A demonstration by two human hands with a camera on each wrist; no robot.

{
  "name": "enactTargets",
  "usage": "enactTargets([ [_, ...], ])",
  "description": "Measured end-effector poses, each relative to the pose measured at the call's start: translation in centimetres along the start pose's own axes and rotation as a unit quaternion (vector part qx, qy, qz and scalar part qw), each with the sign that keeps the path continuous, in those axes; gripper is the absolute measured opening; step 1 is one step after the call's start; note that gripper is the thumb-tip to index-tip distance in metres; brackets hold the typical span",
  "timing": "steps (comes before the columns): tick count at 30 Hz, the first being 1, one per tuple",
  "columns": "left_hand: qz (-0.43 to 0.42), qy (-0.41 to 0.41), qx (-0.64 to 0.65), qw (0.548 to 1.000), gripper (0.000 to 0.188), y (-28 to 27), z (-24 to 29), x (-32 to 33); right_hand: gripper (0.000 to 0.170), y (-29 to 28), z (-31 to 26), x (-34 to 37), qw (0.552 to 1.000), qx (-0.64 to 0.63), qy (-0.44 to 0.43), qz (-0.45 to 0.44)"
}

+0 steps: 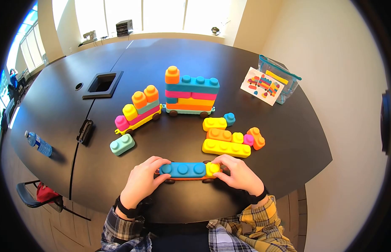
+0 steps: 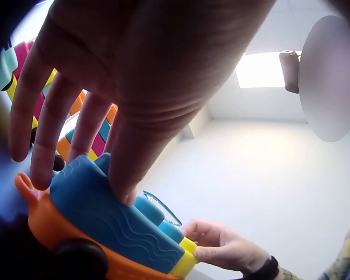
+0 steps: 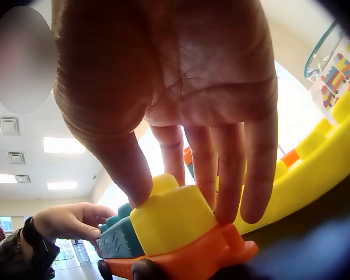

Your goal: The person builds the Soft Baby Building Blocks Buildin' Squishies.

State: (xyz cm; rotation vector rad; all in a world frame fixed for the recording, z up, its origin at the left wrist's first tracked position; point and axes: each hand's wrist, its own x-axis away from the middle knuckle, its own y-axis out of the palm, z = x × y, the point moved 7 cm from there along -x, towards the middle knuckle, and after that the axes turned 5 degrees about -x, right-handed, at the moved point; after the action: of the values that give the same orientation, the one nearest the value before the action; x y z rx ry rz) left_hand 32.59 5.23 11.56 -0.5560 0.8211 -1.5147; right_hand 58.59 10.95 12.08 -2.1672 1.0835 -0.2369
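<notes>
Plaid sleeves (image 1: 263, 217), two, at the near edge of a dark table (image 1: 187, 206); a band of tabletop lies between that edge and the toy in hand.

Left hand (image 1: 141, 179): thumb and fingers clamped on the left end of a long blue block (image 1: 183, 169), thumb on the near side, fingers on the far side.

Right hand (image 1: 242, 174): thumb and fingers pinching a small yellow block (image 1: 212, 169), beside the blue one.

Both blocks sit in line on an orange wheeled base (image 3: 189, 259), set lengthwise between the hands, with wheels along its sides.

Just beyond the right hand: a long yellow bar (image 1: 226, 148), its near edge close to the fingers; behind it, a cluster of loose orange, yellow, pink and blue blocks, tightly set, leaving little room on that side.

Beyond the left hand, well apart: a pale green block (image 1: 122, 145), with open tabletop between.

Left, farther out: a water bottle (image 1: 39, 143) and a black case (image 1: 85, 132) beside the table seam.

Middle distance: a stepped toy car (image 1: 139, 117) and a tall toy car (image 1: 191, 94), end to end.

Far right, near the table's edge: a picture card (image 1: 262, 87) against a clear bag (image 1: 290, 82).
</notes>
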Motion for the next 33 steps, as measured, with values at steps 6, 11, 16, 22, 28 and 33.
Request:
enactTargets([
  [6,0.0,0.001,-0.004,1.0,0.036,-0.1,0.1,0.1,0.028,0.2,0.3,-0.1,1.0,-0.009,0.005,-0.008],
  [11,0.006,0.008,0.003,1.0,0.036,0.1,0.1,0.1,0.037,-1.5,0.6,-0.5,0.999,0.03,-0.002,-0.031],
  [16,0.006,0.015,0.003,1.0,0.036,-0.1,0.1,0.1,0.032,-6.6,3.1,-2.3,0.98,0.166,0.017,0.112],
  [22,0.006,0.026,-0.016,0.999,0.036,0.1,0.1,0.1,0.022,-6.7,7.2,-6.1,0.956,0.285,0.025,0.061],
  [28,0.015,0.042,-0.06,0.997,0.045,-0.6,0.8,0.4,0.022,-6.4,8.9,-6.8,0.969,0.24,0.02,0.051],
  [33,0.01,0.05,-0.059,0.997,0.051,-0.7,0.7,0.5,0.029,-7.1,3.6,-6.1,0.979,0.117,0.007,0.165],
])
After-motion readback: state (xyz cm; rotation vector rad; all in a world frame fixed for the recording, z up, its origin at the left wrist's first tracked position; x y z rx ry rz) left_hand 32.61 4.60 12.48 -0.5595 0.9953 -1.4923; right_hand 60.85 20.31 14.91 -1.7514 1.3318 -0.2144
